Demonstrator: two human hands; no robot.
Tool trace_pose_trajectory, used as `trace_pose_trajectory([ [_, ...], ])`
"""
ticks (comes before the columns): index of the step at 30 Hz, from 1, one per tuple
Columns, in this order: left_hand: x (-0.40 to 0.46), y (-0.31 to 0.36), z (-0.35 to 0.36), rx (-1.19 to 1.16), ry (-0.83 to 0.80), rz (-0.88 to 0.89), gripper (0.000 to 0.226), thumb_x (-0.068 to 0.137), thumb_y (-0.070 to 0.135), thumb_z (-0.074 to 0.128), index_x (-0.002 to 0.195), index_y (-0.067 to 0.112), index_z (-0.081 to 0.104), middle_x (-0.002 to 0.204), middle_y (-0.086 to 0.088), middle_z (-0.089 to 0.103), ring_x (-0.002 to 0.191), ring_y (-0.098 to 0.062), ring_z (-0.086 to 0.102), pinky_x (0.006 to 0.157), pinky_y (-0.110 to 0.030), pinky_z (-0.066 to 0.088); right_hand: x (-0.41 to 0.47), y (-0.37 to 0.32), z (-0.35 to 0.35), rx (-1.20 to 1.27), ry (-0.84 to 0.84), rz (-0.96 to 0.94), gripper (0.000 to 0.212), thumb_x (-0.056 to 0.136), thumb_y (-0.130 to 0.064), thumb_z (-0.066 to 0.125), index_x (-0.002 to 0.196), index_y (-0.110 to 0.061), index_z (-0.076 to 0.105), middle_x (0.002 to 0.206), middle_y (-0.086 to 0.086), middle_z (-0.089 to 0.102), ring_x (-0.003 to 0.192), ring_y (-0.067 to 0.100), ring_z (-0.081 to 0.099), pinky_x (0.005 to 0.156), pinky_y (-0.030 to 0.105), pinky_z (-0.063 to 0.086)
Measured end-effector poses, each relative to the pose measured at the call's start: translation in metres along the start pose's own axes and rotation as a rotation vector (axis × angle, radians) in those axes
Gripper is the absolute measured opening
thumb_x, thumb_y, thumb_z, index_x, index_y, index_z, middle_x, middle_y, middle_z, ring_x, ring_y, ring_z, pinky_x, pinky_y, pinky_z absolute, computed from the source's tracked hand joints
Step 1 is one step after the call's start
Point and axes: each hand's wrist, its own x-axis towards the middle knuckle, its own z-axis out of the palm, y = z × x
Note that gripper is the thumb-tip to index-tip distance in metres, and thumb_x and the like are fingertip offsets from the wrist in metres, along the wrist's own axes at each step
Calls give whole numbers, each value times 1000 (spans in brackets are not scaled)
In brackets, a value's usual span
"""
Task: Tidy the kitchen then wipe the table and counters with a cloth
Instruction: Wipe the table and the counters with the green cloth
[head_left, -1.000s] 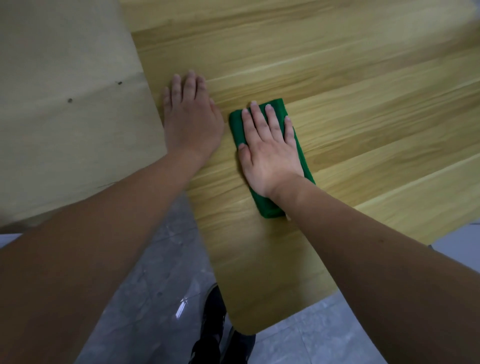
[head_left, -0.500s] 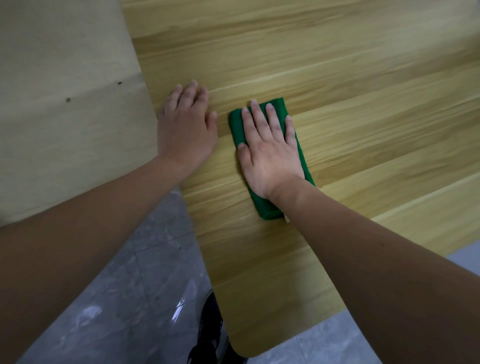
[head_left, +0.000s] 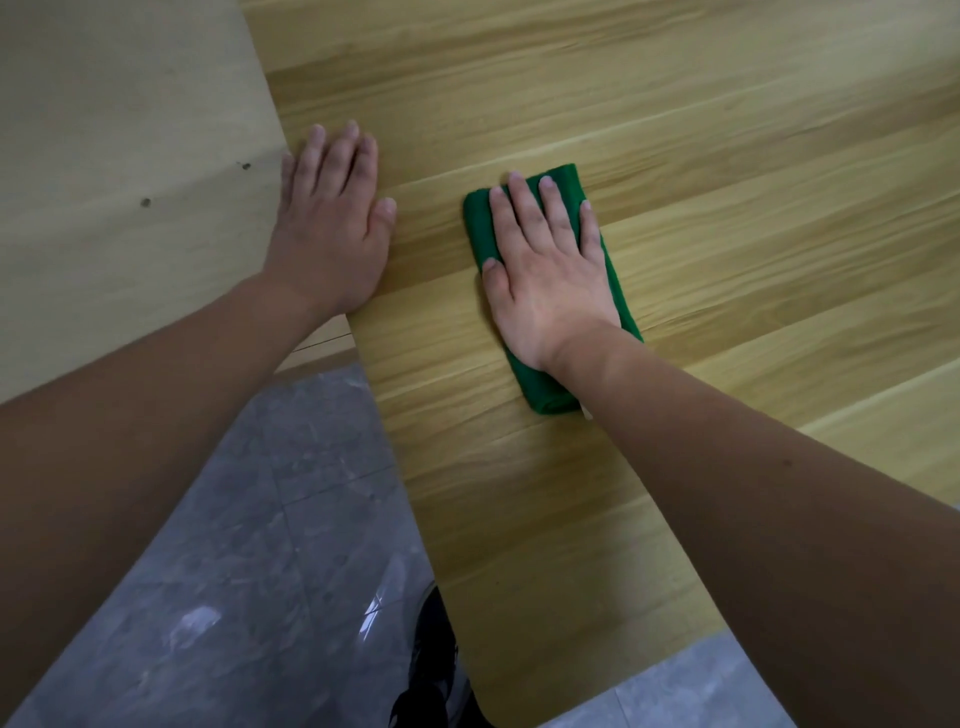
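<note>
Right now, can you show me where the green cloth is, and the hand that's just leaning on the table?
green cloth (head_left: 553, 397), head view, on its near end that sticks out below the wrist.
left hand (head_left: 330, 244), head view, on the back of the hand, flat on the table.

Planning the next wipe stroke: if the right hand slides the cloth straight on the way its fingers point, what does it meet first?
Nothing, as far as the picture shows. The right hand presses the green cloth flat; beyond it lies only bare wooden table to the frame's edge.
</note>
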Motion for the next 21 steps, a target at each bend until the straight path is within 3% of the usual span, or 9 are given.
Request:
trace_pose_trajectory([
  [21,0,-2,2,15,24,-11,56,104,36,20,155,15,10,163,-3,5,149,-24,-2,120,-42,-5,-19,-44,6,-3,-22,-53,61,100,-36,18,154,-14,-1,161,3,-12,147,24,-14,119,48,-8],
])
